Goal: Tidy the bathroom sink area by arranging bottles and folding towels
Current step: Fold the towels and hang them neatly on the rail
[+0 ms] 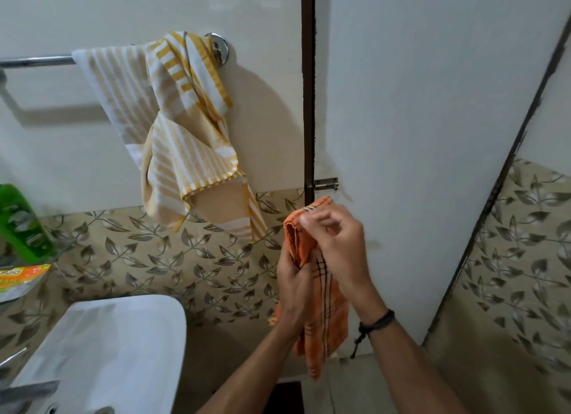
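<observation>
The right hand [333, 243] pinches the top fold of an orange checked towel [329, 324], and the left hand [293, 287] grips it lower down, held before the door (its free end hangs between the wrists). A yellow striped towel [185, 135] drapes crookedly on the rail [37, 59]. The sink [108, 352] sits lower left, under a green bottle [21, 225].

You hold an orange towel [328, 321] in both hands. Your right hand [336, 240], with a dark band [379, 318] at the wrist, pinches its folded top edge. Your left hand [293, 285] grips it just below, and the rest hangs down. To the left, a yellow striped towel [185, 135] hangs bunched on the rail [37, 60]. The white sink [117, 345] sits lower left, and a green bottle [21, 225] stands at the far left.
</observation>
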Motion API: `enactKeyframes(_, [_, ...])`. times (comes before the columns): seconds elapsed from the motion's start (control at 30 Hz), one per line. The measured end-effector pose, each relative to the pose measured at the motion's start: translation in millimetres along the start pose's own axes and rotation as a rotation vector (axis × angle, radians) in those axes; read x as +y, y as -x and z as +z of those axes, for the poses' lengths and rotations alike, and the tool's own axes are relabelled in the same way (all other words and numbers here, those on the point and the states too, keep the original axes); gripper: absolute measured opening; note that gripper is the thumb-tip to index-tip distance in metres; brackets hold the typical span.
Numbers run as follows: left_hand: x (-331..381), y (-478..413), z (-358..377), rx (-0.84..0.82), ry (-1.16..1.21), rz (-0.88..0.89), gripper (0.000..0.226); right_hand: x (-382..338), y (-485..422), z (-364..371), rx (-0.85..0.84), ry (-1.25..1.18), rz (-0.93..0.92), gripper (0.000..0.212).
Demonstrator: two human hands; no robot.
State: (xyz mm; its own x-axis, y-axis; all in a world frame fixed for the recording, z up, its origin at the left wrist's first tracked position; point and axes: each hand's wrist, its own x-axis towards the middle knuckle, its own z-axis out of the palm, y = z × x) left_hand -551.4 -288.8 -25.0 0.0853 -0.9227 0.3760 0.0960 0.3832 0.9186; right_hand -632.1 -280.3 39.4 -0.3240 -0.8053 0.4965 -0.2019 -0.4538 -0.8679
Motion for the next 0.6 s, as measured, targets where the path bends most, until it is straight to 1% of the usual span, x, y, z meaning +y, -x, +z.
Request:
enactKeyframes(0.07, [2, -9, -8, -0.044, 0.041, -0.054, 0.032, 14, -12, -18, 0.190, 0.023, 0.060, 0.008])
enactKeyframes(0.1, [3, -13, -12, -0.068, 0.063, -0.076, 0.029, 23, -18, -26, 0.247, 0.061, 0.115, 0.012])
enactKeyframes(0.13, [2, -17, -16, -0.087, 0.091, -0.103, 0.028, 33, -23, -33, 0.249, 0.086, 0.199, 0.022])
enactKeyframes(0.17, [2, -20, -20, -0.103, 0.122, -0.135, 0.028, 43, -27, -39, 0.193, 0.080, 0.301, 0.036])
enactKeyframes(0.23, [3, -27, -26, -0.116, 0.182, -0.200, 0.031, 55, -29, -46, 0.001, -0.042, 0.499, 0.060])
enactKeyframes(0.27, [6, -31, -28, -0.117, 0.215, -0.229, 0.033, 58, -28, -47, -0.090, -0.104, 0.557, 0.065])
enactKeyframes(0.3, [8, -35, -30, -0.116, 0.241, -0.251, 0.036, 59, -25, -48, -0.159, -0.152, 0.574, 0.063])
enactKeyframes(0.37, [13, -42, -35, -0.125, 0.257, -0.264, 0.041, 61, -22, -45, -0.198, -0.225, 0.533, 0.052])
enactKeyframes(0.43, [16, -50, -39, -0.136, 0.224, -0.254, 0.043, 61, -22, -40, -0.146, -0.263, 0.435, 0.044])
enactKeyframes(0.53, [23, -60, -44, -0.104, 0.099, -0.145, 0.050, 57, -22, -28, -0.085, -0.127, 0.216, 0.035])
enactKeyframes(0.6, [28, -63, -46, -0.051, 0.016, -0.041, 0.045, 55, -20, -19, -0.086, -0.018, 0.100, 0.036])
